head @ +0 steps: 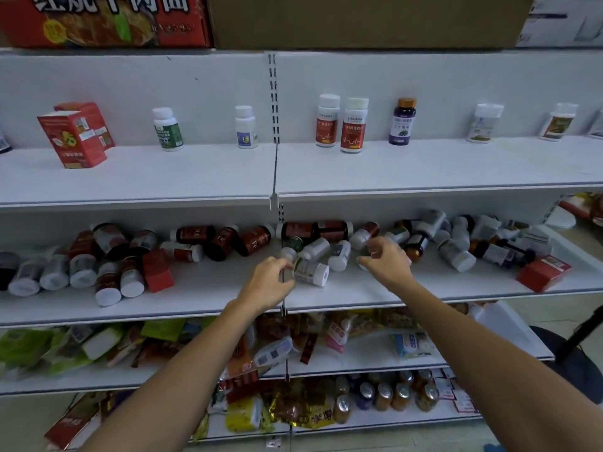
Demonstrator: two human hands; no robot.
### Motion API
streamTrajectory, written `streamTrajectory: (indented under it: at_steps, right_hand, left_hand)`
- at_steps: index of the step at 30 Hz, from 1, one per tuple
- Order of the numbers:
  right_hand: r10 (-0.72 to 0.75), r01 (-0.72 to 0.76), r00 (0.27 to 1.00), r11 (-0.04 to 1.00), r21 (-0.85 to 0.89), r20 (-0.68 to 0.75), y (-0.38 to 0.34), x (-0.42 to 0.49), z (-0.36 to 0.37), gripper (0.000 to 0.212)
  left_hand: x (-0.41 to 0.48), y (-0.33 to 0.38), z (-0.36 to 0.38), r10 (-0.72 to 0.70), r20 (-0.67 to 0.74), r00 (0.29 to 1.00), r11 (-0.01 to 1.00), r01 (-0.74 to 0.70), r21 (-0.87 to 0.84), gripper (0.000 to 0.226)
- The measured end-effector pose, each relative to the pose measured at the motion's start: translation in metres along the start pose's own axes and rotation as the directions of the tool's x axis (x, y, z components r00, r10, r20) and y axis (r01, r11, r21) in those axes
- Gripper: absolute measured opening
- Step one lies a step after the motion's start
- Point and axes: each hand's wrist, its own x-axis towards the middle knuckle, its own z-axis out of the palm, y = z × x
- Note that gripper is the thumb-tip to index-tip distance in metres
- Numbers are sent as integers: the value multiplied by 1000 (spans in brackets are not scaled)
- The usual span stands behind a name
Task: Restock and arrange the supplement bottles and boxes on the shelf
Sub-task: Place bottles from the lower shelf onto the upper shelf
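the left hand (270, 280) reaches onto the middle shelf (359, 293), its fingers curled round the bottom end of a white-capped bottle (313, 272) that lies on its side, cap pointing off to the hand's right. just beyond its fingertips more white bottles (339, 254) lie tumbled together. the right hand (386, 261) hangs over the same shelf, a little apart from the left, with its fingers bent down and drawn close to the thumb. something white shows under them, but i cannot tell whether it pinches anything. left of the left hand, dark red bottles (225, 243) lie flat, and further left a small red box (156, 270) stands among capped bottles. right of the right hand is a jumble of fallen bottles (456, 252), ending at a flat red box (543, 272). above both hands, on the upper shelf (163, 177), a red-label bottle (327, 122) and a second red-label bottle (354, 127) stand upright side by side, with a purple bottle (402, 123) near them.
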Motion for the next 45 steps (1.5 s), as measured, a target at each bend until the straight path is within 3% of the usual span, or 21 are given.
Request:
streamTrajectory:
  at_steps: [8, 12, 16, 19, 21, 23, 26, 30, 33, 40, 45]
  right_hand:
    - [93, -90, 984, 996, -28, 151, 57, 69, 36, 39]
    - [206, -238, 933, 968, 76, 296, 57, 86, 56, 37]
    - [191, -221, 920, 974, 48, 343, 53, 126, 73, 32]
    - [190, -219, 918, 975, 46, 347, 51, 145, 83, 38]
    - [193, -209, 914, 978, 7, 356, 49, 150, 89, 50]
    - [198, -188, 902, 980, -65, 383, 46, 154, 96, 52]
    - [191, -155, 893, 981, -120, 408, 44, 155, 100, 44]
    - [67, -75, 924, 997, 7, 376, 43, 149, 94, 61]
    - [-32, -7, 932, 994, 106, 362, 37, 140, 87, 69]
    - [-21, -146, 893, 932, 332, 450, -1, 85, 74, 66]
    - [-57, -120, 894, 925, 361, 444, -39, 29, 71, 54]
  left_hand:
    - [59, -8, 53, 11, 2, 1000, 998, -11, 68, 33]
    - [79, -17, 75, 109, 55, 993, 974, -118, 195, 32]
    - [113, -18, 84, 179, 126, 976, 943, -207, 262, 36]
    - [129, -20, 91, -29, 272, 962, 875, -107, 471, 53]
    - [134, -24, 93, -145, 255, 956, 821, -28, 571, 71]
    - [137, -28, 97, -176, 217, 960, 824, 23, 566, 79]
    - [134, -33, 104, -192, 184, 964, 904, 100, 416, 81]
    - [122, -36, 98, -250, 138, 958, 967, 238, 94, 69]
    - [110, -32, 89, -242, 53, 969, 957, 247, -151, 58]
    - [62, -22, 54, -280, 17, 960, 794, 241, -557, 63]
    - [0, -27, 10, -369, 99, 924, 570, 309, -761, 35]
